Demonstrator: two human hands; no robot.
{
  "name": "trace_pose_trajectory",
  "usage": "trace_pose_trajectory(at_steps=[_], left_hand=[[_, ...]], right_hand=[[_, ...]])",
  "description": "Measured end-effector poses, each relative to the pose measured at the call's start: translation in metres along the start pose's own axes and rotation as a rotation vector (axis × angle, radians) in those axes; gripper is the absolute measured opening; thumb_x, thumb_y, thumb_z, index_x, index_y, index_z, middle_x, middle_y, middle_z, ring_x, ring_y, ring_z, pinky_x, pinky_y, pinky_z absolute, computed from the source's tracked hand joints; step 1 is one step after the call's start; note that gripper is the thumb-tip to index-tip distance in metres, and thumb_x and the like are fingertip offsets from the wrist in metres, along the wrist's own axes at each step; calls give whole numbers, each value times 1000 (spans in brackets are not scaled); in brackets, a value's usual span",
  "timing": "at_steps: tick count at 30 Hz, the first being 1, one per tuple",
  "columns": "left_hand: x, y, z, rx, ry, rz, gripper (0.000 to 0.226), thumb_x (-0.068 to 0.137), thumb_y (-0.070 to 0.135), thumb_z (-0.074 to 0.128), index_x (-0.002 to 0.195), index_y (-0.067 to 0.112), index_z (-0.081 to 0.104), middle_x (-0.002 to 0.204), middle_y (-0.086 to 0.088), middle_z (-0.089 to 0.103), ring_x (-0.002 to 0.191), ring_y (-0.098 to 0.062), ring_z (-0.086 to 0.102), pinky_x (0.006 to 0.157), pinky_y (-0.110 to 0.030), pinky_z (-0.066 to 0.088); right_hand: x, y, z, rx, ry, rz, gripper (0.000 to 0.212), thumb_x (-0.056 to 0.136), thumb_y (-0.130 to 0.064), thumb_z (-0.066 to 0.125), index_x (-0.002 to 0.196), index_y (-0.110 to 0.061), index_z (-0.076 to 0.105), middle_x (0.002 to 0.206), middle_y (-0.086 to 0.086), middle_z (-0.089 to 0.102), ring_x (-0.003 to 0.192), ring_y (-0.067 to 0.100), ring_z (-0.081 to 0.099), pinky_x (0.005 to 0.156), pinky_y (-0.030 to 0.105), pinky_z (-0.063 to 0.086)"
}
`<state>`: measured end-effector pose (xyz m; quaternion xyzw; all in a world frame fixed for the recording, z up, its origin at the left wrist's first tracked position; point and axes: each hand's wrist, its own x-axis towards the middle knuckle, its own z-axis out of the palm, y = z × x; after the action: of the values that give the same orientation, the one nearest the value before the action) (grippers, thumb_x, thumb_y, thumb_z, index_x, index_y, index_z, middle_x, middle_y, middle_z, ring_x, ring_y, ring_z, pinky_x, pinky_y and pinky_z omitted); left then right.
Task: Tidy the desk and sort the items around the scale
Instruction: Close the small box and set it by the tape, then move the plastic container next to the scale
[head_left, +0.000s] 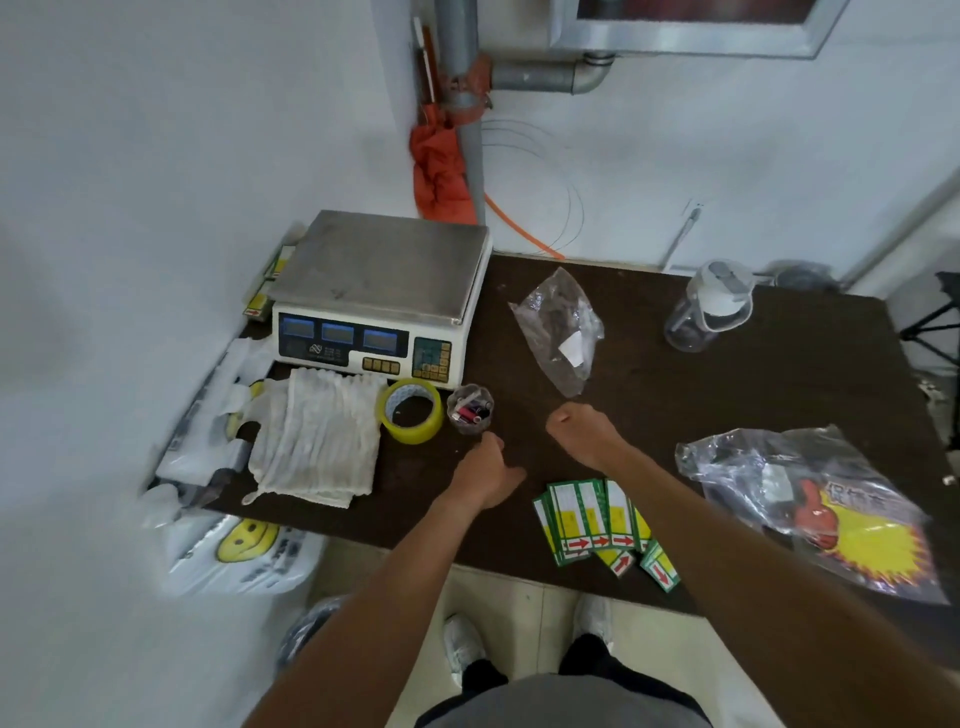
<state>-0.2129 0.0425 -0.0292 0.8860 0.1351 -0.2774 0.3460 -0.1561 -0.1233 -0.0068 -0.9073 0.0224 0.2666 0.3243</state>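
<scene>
A: Dark desk (675, 395); scale (379, 270) at its far left corner. White cloth (317, 441) lies near of the scale, price tags (597, 519) fanned at the near edge.
B: Tape roll (410, 415) just right of the cloth, small cup (470, 408) beside it.
A: Hands?
B: Left hand (485, 470) just near of the cup, grip unclear. Right hand (582, 431) fisted, nothing visible in it.
</scene>
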Motion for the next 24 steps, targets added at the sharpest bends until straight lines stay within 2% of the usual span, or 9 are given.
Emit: trace_pose_trajectory(at_steps=[4,7,10,14,18,22,24], left_hand=[[0,5,12,112,3,41,63,87,38,68,137,8,43,137,-14,55,125,-34,55,99,-40,45],[0,5,23,152,-33,29,70,86,41,70,139,6,40,137,-15,55,124,-34,56,100,-42,48],[-2,5,36,210,-80,26,80,86,48,68,145,5,36,139,-15,55,126,-33,55,100,-42,48],[-9,5,52,249,-132,52,68,89,43,66,139,6,40,133,-13,59,121,-33,58,95,-41,50],[-13,12,66,289,-127,63,66,88,40,67,137,7,39,127,-12,62,116,-32,61,92,-41,52],[-15,34,73,279,-61,83,59,89,37,67,133,9,41,124,-11,64,111,-30,64,88,-41,54],[-15,46,75,262,-35,91,59,89,37,67,134,8,42,125,-11,62,111,-31,64,89,-42,53]], right_hand=[[-15,26,-8,-23,92,75,25,93,-24,50,99,-15,73,99,11,68,96,32,64,78,32,44],[-33,47,-7,14,158,117,22,92,-24,49,94,-20,71,93,7,69,92,31,65,79,34,48],[-54,70,-2,57,256,174,21,93,-23,50,102,-20,69,101,6,72,95,29,65,87,38,52],[-75,99,4,97,301,245,11,91,-23,55,99,-24,63,103,2,70,98,25,65,87,35,51],[-87,123,8,110,307,281,24,89,-24,61,113,-21,63,112,2,69,101,24,66,92,45,54],[-90,134,-1,104,316,253,22,91,-19,58,111,-15,65,101,4,69,94,26,68,86,42,57],[-89,138,-8,82,324,242,24,89,-18,56,111,-15,66,100,5,69,97,28,68,86,38,55]])
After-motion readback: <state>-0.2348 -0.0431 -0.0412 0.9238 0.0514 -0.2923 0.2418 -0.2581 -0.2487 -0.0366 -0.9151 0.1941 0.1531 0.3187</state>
